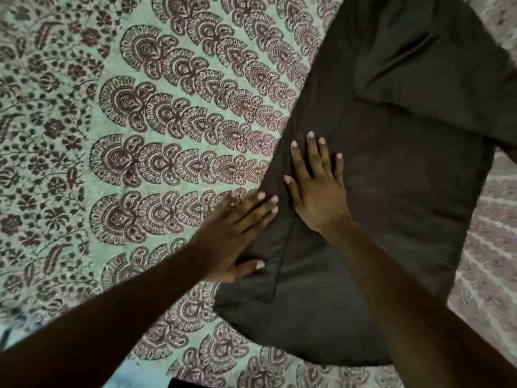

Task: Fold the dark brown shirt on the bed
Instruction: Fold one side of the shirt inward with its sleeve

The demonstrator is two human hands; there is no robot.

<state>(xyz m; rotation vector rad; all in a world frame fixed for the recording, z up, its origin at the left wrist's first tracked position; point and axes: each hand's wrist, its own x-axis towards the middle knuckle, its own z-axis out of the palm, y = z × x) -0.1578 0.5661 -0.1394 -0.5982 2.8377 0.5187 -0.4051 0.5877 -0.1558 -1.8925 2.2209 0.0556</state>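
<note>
The dark brown shirt (391,169) is spread on the patterned bedspread (140,121), under both hands at its left edge. Both arms are stretched forward. The left hand (237,236) is laid flat across that edge, the right hand (316,189) pressed beside it, fingers straight and spread, nothing gripped

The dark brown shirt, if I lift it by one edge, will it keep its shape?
Probably not: the shirt shows folds and creases, so it would droop. It seems light, lying thin on the bedsheet.
</note>
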